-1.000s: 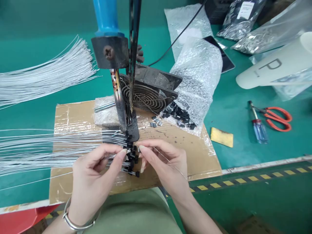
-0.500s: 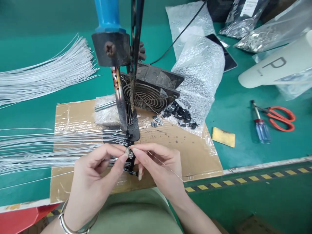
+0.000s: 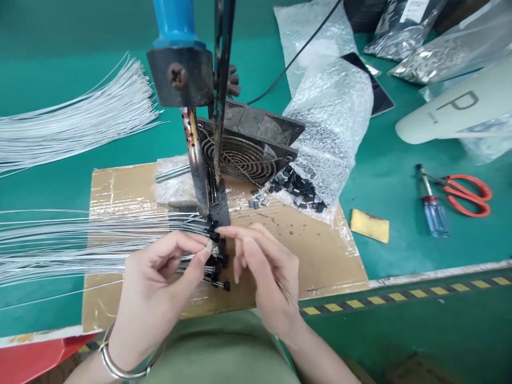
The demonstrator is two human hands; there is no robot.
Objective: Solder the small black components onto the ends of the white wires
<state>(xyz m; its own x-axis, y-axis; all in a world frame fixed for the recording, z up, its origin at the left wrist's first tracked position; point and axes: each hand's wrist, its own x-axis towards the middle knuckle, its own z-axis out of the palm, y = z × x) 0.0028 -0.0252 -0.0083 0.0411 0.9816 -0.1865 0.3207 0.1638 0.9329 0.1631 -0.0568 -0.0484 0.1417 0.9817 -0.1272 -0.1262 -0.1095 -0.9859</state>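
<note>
My left hand (image 3: 164, 277) pinches a small light-coloured piece at the ends of the white wires (image 3: 132, 229), beside several black connectors (image 3: 218, 261). To the right, my right hand (image 3: 266, 272) has its index finger stretched toward the black connectors and its thumb apart from it. A thin wire (image 3: 285, 292) lies across the right palm, its hold partly hidden. Just above the hands is the tip of a soldering iron (image 3: 196, 160) with a blue handle, held in a stand.
Behind the hands stands a fan (image 3: 244, 157). Black parts (image 3: 298, 186) lie on bubble wrap (image 3: 332, 112). Farther right are a yellow sponge (image 3: 370, 226), a screwdriver (image 3: 435, 213), red-handled scissors (image 3: 468, 194) and a cup (image 3: 452, 106). Cardboard (image 3: 320, 256) lies beneath; another wire bundle (image 3: 80, 128) is at left.
My right thumb and fingers have moved right, away from my left fingertips, and the index finger has stretched out. My left hand keeps its pinch. The view has shifted slightly.
</note>
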